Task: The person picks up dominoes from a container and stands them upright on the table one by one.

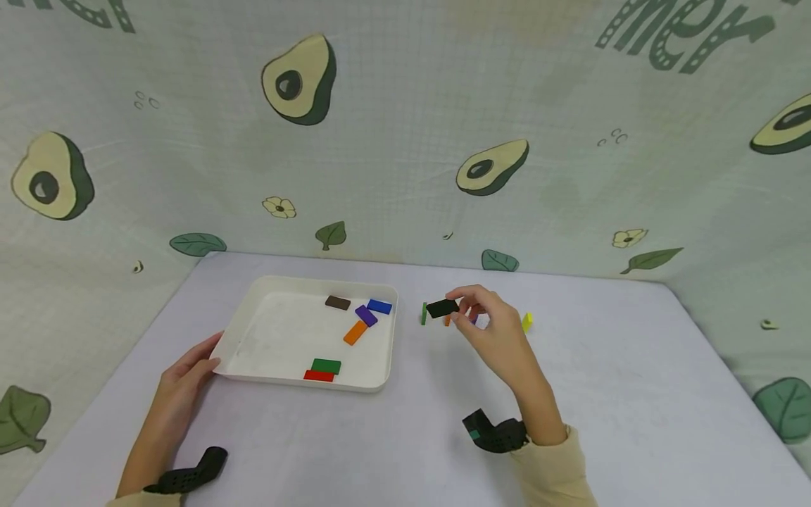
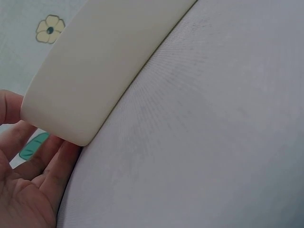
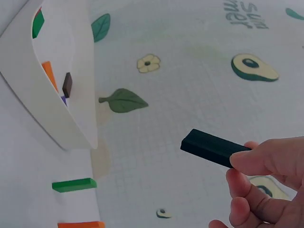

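Observation:
My right hand (image 1: 472, 310) pinches a black domino block (image 1: 442, 308) between thumb and fingers, lifted just right of the white tray (image 1: 241, 331). The same black block (image 3: 213, 148) shows in the right wrist view, held at its near end by my fingertips (image 3: 266, 164). On the table below stand a green block (image 1: 423, 314), an orange block (image 1: 447, 321) and a yellow block (image 1: 526, 322). My left hand (image 1: 190, 370) rests with straight fingers against the tray's front-left corner (image 2: 71, 128). Inside the tray lie brown (image 1: 338, 303), blue (image 1: 379, 306), purple (image 1: 366, 315), orange (image 1: 355, 332), green (image 1: 326, 365) and red (image 1: 319, 376) blocks.
A pale lilac tabletop (image 1: 633, 394) spreads under everything, bare to the right and front. A cloth backdrop printed with avocados (image 1: 491, 167) closes off the back and sides. Black wrist mounts (image 1: 494, 433) sit on both forearms.

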`<state>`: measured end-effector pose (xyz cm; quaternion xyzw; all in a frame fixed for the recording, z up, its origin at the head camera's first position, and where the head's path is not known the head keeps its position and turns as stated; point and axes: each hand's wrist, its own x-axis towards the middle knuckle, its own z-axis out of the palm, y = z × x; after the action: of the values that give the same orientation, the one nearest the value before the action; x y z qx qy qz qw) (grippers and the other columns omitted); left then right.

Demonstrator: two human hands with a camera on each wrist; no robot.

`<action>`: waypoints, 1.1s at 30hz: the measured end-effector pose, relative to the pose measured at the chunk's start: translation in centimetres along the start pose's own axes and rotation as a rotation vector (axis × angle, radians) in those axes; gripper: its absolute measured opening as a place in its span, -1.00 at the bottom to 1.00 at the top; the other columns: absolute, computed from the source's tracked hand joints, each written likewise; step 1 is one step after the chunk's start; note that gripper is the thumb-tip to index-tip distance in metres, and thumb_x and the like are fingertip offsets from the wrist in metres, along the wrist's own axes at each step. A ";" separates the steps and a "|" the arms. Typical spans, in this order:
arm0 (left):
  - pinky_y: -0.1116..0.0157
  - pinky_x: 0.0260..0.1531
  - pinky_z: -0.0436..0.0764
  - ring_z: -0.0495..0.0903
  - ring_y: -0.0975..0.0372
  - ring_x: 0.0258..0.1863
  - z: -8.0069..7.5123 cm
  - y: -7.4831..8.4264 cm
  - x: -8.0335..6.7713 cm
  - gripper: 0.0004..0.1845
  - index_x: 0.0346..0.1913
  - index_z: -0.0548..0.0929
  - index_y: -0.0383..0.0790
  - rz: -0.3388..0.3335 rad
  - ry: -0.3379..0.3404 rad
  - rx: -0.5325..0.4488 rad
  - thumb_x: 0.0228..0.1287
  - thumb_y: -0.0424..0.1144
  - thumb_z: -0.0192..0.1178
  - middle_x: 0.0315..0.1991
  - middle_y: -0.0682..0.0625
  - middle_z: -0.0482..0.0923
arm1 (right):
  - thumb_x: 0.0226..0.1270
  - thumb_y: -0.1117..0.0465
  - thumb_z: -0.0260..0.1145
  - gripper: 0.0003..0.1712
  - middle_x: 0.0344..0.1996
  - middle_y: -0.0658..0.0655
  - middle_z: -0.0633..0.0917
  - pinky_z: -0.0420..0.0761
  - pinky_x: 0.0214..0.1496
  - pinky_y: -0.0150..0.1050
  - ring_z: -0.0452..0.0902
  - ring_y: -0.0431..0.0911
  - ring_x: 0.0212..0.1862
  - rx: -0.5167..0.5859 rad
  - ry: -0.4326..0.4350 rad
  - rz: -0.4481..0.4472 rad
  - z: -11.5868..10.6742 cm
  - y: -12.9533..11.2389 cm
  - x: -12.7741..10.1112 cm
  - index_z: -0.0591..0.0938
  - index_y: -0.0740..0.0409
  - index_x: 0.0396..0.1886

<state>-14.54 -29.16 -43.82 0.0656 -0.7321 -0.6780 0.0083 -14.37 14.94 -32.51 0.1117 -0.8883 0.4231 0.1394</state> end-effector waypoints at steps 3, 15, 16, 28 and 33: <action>0.74 -0.11 0.32 0.33 0.69 0.04 0.0 0.0 0.0 -0.42 0.37 0.27 -0.13 0.004 0.000 -0.002 0.33 -0.09 0.09 0.27 0.27 0.32 | 0.21 0.35 0.27 -0.72 -0.39 0.02 0.53 0.46 -0.28 -0.35 0.44 -0.14 -0.23 -0.005 0.025 0.010 -0.9 0.5 0.0 0.60 0.06 -0.08; 0.75 -0.11 0.31 0.31 0.70 0.05 0.0 0.1 -0.1 -0.43 0.37 0.28 -0.08 -0.001 -0.005 0.010 0.34 -0.07 0.09 0.31 0.25 0.29 | 0.27 0.32 0.22 -0.74 -0.39 0.08 0.51 0.39 -0.19 -0.52 0.38 -0.17 -0.24 -0.097 0.130 0.040 -4.2 3.1 -0.2 0.57 0.15 -0.04; 0.75 -0.11 0.31 0.31 0.70 0.05 0.0 0.0 -0.1 -0.44 0.37 0.29 -0.08 0.003 -0.006 0.009 0.34 -0.08 0.09 0.30 0.25 0.30 | 0.27 0.31 0.22 -0.74 -0.39 0.09 0.51 0.38 -0.19 -0.53 0.37 -0.18 -0.25 -0.110 0.138 0.048 -4.5 3.3 -0.2 0.57 0.15 -0.03; 0.75 -0.12 0.32 0.32 0.69 0.04 0.0 0.0 -0.1 -0.45 0.36 0.30 -0.08 0.009 -0.008 0.000 0.34 -0.08 0.09 0.31 0.24 0.29 | 0.31 0.22 0.19 -0.71 -0.35 0.08 0.49 0.35 -0.13 -0.49 0.32 -0.29 -0.26 -0.148 0.201 0.194 -6.9 5.7 -0.9 0.56 0.15 0.01; 0.75 -0.11 0.32 0.33 0.69 0.05 0.1 0.0 -0.3 -0.46 0.36 0.30 -0.10 0.032 -0.017 0.003 0.35 -0.10 0.07 0.31 0.22 0.29 | 0.29 0.25 0.20 -0.72 -0.36 0.08 0.49 0.34 -0.15 -0.54 0.31 -0.31 -0.29 -0.174 0.228 0.215 -7.2 6.7 -1.0 0.57 0.16 -0.01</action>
<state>-14.28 -29.06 -43.79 0.0480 -0.7340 -0.6773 0.0130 -14.47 24.81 -33.28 -0.0452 -0.9068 0.3671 0.2021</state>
